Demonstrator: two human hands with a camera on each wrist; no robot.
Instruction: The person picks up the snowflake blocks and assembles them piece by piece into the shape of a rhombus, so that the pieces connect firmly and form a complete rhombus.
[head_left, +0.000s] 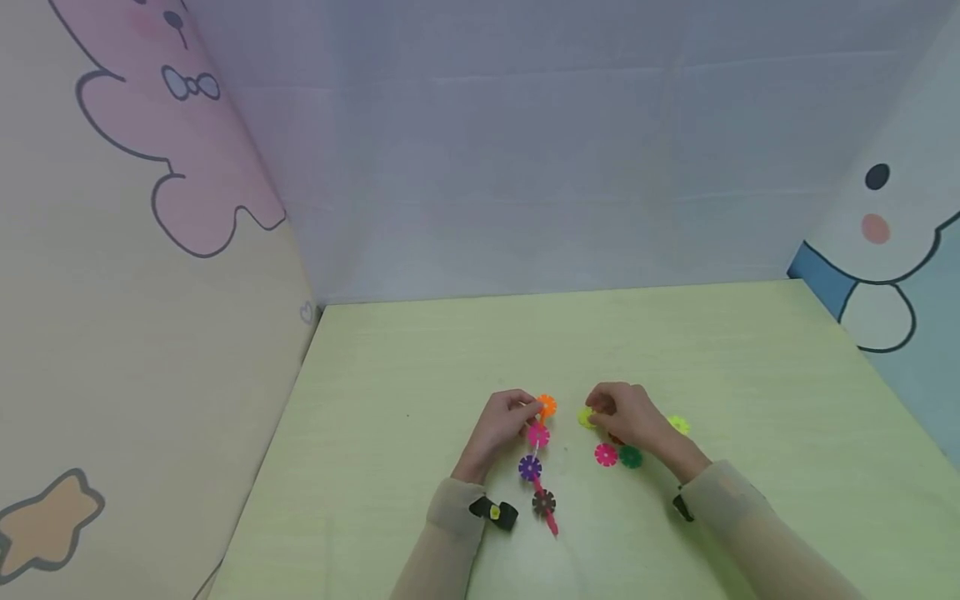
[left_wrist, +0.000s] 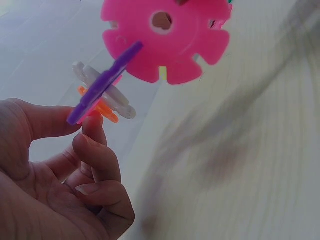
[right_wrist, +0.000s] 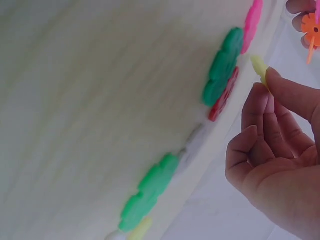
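My left hand [head_left: 502,425] pinches a chain of notched plastic snowflake discs between thumb and fingers. At the chain's far end is an orange disc [head_left: 548,406], then come a pink disc [head_left: 537,437], a purple disc [head_left: 529,468] and a brown disc [head_left: 544,502], with others seen edge-on between them. In the left wrist view a white disc [left_wrist: 117,100] sits between the purple and orange ones. A yellow disc [right_wrist: 259,68] is held by its edge between the thumb and fingertips of my right hand [head_left: 630,417], apart from the chain.
Loose discs lie on the pale wooden table [head_left: 405,375] near my right hand: a pink disc [head_left: 606,454], a dark green disc [head_left: 631,457] and another yellow disc [head_left: 678,424]. In the right wrist view are a red disc [right_wrist: 223,95] and a light green disc [right_wrist: 149,192].
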